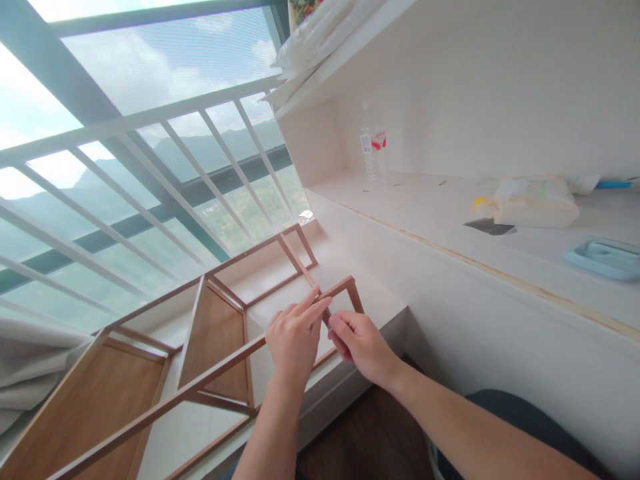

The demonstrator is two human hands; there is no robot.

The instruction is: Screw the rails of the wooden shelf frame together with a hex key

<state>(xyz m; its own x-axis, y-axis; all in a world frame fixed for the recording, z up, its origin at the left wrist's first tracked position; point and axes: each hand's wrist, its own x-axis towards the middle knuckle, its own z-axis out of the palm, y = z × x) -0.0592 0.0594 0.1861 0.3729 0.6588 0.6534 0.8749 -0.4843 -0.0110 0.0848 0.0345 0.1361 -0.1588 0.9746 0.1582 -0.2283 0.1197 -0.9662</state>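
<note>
A brown wooden shelf frame [165,404] with several board panels lies tilted on a white window ledge. At its right end, my left hand [296,337] is closed around the joint of a crossbar and a long rail, thumb and index finger pressed to the wood. Just right of it, my right hand [361,347] is closed in a pinch against the same crossbar. Something small and thin may show at its fingertips, but I cannot make out what it is.
On the white shelf [430,200] to the right stand clear plastic bottles [374,150]. A pale plastic package [537,201] and a light-blue plastic item [605,259] lie farther right. A railing [150,120] crosses the window. A grey curtain [30,373] hangs left; a dark bin [515,427] stands below.
</note>
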